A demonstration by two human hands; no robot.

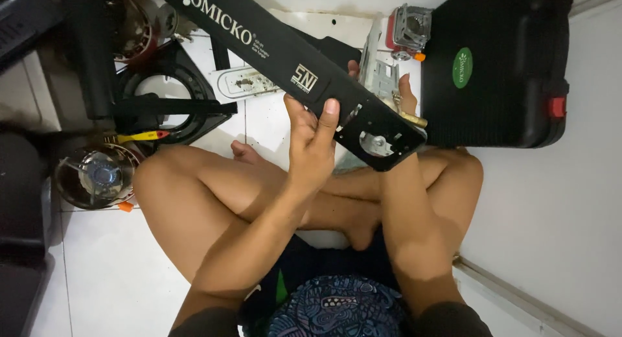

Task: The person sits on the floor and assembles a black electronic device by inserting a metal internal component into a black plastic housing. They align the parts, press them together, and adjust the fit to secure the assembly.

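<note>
The person is sitting cross-legged on the white tiled floor [116,272], and both hands are holding a long black metal panel [285,52] slanted above the knees. All positions below are referred to this panel.

The left hand [311,146] is gripping the panel's lower edge near its middle, palm underneath and thumb curled up over the face; the fingers are closed firmly around it. The right hand [405,94] is lying behind the panel's near end, mostly hidden, with only fingertips and a thumb showing above the edge; it appears to be pressing on the panel, though how far the fingers are closed cannot be told.

The near end is carrying cut-outs and a bright metal fitting [376,142]. Beyond the panel to the right, a black plastic carry case [512,71] is resting on the floor. Left of the panel, a black round-holed frame [168,91] and a burner head [97,175] are lying.

Assessment: the panel is looking stiff, thin and fairly light, but long and prone to swinging. Its stamped edges are probably sharp. Gripping is best done on the flat face near mid-length, clear of the cut-outs.
</note>
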